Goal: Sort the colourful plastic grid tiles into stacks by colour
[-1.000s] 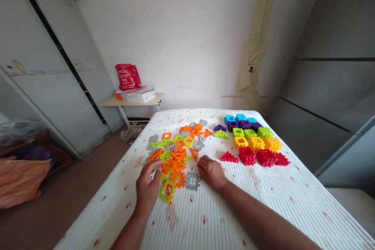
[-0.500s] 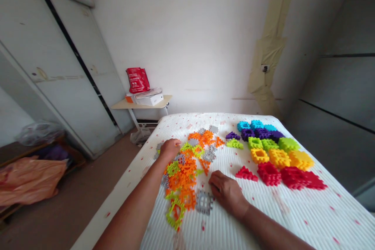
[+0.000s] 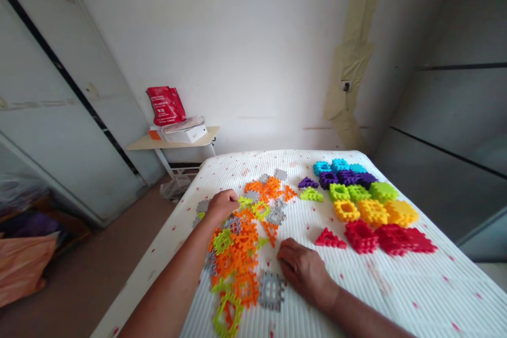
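Observation:
My left hand (image 3: 223, 206) is closed over the far left part of a loose pile of plastic interlocking pieces. A lime-green piece (image 3: 245, 201) lies beside its fingertips; whatever the fingers hold, if anything, is hidden. The pile mixes orange pieces (image 3: 245, 237), lime-green ones (image 3: 223, 242) and grey ones (image 3: 277, 214). My right hand (image 3: 304, 269) rests on the white ribbed mattress (image 3: 317, 317), its fingers curled under and the palm out of sight. Just left of it lies a grey window-like square piece (image 3: 271, 291). An orange triangular piece (image 3: 270, 232) lies beyond its fingertips.
On the right stand rows of stacked pieces by colour: red (image 3: 362, 236), yellow (image 3: 372, 213), green (image 3: 358, 193), purple (image 3: 347, 177) and blue (image 3: 339, 164). Triangular stacks, one red (image 3: 330, 238), sit at their left. A side table (image 3: 212, 134) carries a red bag (image 3: 165, 105).
The view has turned a little to the right, so most things appear shifted left. Both hands stay closed in nearly the same places over the mattress.

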Motion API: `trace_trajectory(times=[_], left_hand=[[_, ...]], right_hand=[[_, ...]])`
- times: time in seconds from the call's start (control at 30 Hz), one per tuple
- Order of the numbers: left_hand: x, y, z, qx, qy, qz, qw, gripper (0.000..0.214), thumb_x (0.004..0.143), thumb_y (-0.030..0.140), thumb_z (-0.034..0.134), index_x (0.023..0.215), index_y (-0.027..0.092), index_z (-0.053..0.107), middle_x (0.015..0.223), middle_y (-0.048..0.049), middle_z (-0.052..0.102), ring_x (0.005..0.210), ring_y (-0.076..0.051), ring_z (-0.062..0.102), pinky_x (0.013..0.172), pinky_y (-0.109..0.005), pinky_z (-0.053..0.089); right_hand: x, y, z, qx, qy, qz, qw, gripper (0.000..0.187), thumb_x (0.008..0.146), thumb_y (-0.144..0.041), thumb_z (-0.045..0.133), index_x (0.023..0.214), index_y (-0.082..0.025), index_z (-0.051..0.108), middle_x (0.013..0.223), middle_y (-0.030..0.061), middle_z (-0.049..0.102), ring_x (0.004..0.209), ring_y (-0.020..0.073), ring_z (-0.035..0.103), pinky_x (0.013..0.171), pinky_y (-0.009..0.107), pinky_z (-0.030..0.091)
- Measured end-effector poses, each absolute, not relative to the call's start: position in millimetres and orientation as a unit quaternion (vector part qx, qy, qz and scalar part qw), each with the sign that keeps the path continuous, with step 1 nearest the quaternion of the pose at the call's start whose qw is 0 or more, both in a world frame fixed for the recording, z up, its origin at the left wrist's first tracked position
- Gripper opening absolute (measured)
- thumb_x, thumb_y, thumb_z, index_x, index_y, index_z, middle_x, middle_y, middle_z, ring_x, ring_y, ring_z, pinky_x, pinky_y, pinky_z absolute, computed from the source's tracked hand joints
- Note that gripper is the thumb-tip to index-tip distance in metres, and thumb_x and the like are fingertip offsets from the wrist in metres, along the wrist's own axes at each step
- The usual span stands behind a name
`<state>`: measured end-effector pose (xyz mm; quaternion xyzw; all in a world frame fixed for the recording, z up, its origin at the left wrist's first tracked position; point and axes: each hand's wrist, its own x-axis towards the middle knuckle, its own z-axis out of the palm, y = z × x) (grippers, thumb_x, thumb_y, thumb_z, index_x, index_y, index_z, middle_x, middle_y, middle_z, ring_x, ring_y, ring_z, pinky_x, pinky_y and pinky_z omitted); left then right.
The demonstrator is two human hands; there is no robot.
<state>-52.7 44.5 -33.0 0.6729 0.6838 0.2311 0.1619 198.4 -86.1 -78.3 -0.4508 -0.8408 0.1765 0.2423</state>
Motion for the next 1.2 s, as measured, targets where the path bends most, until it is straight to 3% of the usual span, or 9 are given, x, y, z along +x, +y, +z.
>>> trace_trajectory(times=[0.2,0.33,0.47,0.63,0.83,1.0,1.2], left_hand=[[-47,21,-15,0.672,0.618,0.35,0.212,0.01,0.064,0.027,0.05,0.06,0.02,0.044,0.052,0.0069,0.043,0.052,-0.01,0.043,0.049,-0.02,0.03],[-21,-5,-10,0.645,0.579,0.394,0.306,0.02,0.063,0.033,0.055,0.059,0.021,0.039,0.048,0.0093,0.036,0.043,-0.008,0.038,0.045,-0.02,0.029],[9,-25,-10,0.626,0.544,0.375,0.413,0.022,0.064,0.036,0.057,0.063,0.021,0.04,0.049,0.0088,0.044,0.043,-0.01,0.047,0.043,-0.021,0.034],[31,-35,-15,0.605,0.519,0.41,0.443,0.023,0.062,0.037,0.061,0.066,0.02,0.046,0.055,0.0079,0.047,0.045,-0.01,0.048,0.045,-0.022,0.039],[38,-40,-22,0.598,0.507,0.423,0.454,0.025,0.063,0.04,0.063,0.062,0.018,0.05,0.053,0.0065,0.045,0.051,-0.01,0.046,0.049,-0.021,0.037],[39,-39,-30,0.612,0.503,0.409,0.453,0.027,0.069,0.044,0.058,0.066,0.017,0.056,0.061,0.002,0.055,0.062,-0.014,0.054,0.06,-0.025,0.042],[35,-40,-32,0.63,0.491,0.413,0.438,0.027,0.075,0.043,0.053,0.076,0.018,0.06,0.07,-0.0002,0.06,0.074,-0.016,0.056,0.068,-0.026,0.043]], right_hand=[[199,-87,-76,-0.447,-0.844,0.178,0.239,0.018,0.081,-0.01,0.044,0.077,-0.019,0.059,0.088,0.0022,0.06,0.078,0.0114,0.058,0.068,0.018,0.041],[201,-84,-70,-0.427,-0.828,0.199,0.304,0.026,0.079,-0.009,0.044,0.097,-0.02,0.06,0.098,0.0041,0.063,0.088,0.0139,0.06,0.076,0.022,0.045],[199,-73,-57,-0.446,-0.773,0.189,0.411,0.042,0.079,-0.009,0.044,0.118,-0.019,0.052,0.113,0.0076,0.06,0.091,0.0146,0.059,0.084,0.028,0.046],[193,-64,-45,-0.464,-0.746,0.207,0.431,0.053,0.076,-0.02,0.057,0.128,-0.018,0.046,0.116,0.0109,0.058,0.098,0.0203,0.055,0.085,0.036,0.047],[190,-72,-45,-0.421,-0.777,0.207,0.419,0.044,0.077,-0.024,0.061,0.12,-0.021,0.053,0.117,0.007,0.059,0.106,0.0213,0.051,0.091,0.038,0.042],[188,-73,-52,-0.438,-0.771,0.197,0.418,0.046,0.075,-0.024,0.063,0.12,-0.02,0.053,0.113,0.0071,0.061,0.099,0.0208,0.053,0.085,0.035,0.045],[194,-69,-48,-0.453,-0.732,0.217,0.461,0.027,0.09,-0.029,0.045,0.109,-0.02,0.061,0.097,0.0075,0.066,0.091,0.0183,0.059,0.08,0.031,0.046]])
